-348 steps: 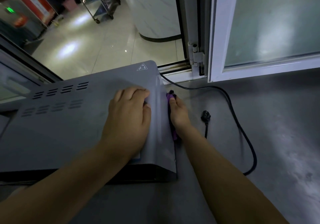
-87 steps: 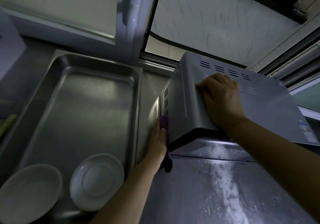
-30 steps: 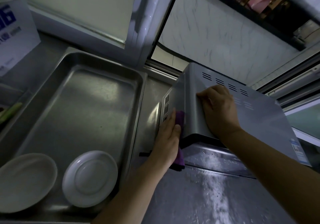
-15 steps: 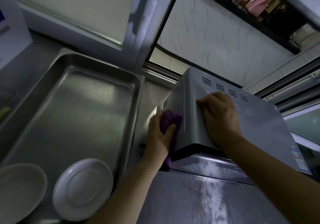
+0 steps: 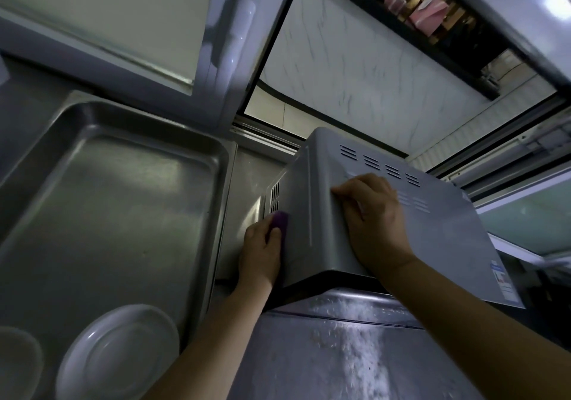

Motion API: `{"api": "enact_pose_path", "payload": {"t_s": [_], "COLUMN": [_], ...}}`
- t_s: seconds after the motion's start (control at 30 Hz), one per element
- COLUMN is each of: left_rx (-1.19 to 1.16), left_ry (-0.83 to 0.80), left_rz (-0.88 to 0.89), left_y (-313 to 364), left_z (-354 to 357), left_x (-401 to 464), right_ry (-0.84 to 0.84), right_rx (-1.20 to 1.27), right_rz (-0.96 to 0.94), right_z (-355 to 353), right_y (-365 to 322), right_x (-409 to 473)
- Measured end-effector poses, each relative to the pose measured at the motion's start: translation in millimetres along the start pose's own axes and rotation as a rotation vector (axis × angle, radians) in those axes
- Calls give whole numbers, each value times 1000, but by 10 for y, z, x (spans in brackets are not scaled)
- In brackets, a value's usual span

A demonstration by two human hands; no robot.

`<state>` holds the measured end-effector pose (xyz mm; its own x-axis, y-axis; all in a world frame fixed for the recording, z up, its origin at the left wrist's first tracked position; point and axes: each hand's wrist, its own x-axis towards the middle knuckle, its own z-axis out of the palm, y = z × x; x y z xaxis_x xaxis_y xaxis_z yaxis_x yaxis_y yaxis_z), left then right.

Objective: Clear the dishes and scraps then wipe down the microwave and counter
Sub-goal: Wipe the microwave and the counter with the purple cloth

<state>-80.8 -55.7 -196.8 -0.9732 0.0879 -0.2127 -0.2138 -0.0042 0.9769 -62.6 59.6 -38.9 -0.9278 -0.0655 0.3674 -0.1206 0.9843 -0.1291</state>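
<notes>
A grey microwave (image 5: 438, 229) stands on the steel counter (image 5: 324, 362) at the right of the view. My left hand (image 5: 259, 253) presses a purple cloth (image 5: 279, 221) flat against the microwave's left side wall, just below its vent slots. Most of the cloth is hidden under my palm. My right hand (image 5: 370, 223) lies on the microwave's top near the left edge, fingers curled over the corner. Two white plates (image 5: 119, 353) sit upside down at the near end of a large steel tray (image 5: 102, 202).
The steel tray fills the left half of the counter, close beside the microwave. A white-framed sliding window (image 5: 228, 59) runs along the back, open behind the microwave. The counter surface in front of the microwave shows a pale streak.
My left hand has slid the purple cloth along the microwave's left side, now lying flatter against the wall. The right hand stays on top. The view has shifted slightly.
</notes>
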Motion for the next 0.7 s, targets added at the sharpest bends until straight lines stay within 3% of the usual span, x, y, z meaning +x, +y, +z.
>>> {"api": "enact_pose_path", "payload": {"t_s": [0.17,0.33,0.63,0.7], "left_rx": [-104,36,-87,-86], "left_ry": [12,-26,-98,-106], "left_rz": [215,461,289,225], "left_y": [505,809,587,500], "left_z": [-32,-33,-63,-54], "left_x": [-340,-614,-286,-127], "right_ry": [15,17,-144,-114], "right_rx": [-11,-56,-121,-102], "right_rz": [2,-25,-137,-136], "right_z": [-5,-20,-107,-39], "right_y": [-19,-39,30,35], "right_x": [4,-2,338,505]}}
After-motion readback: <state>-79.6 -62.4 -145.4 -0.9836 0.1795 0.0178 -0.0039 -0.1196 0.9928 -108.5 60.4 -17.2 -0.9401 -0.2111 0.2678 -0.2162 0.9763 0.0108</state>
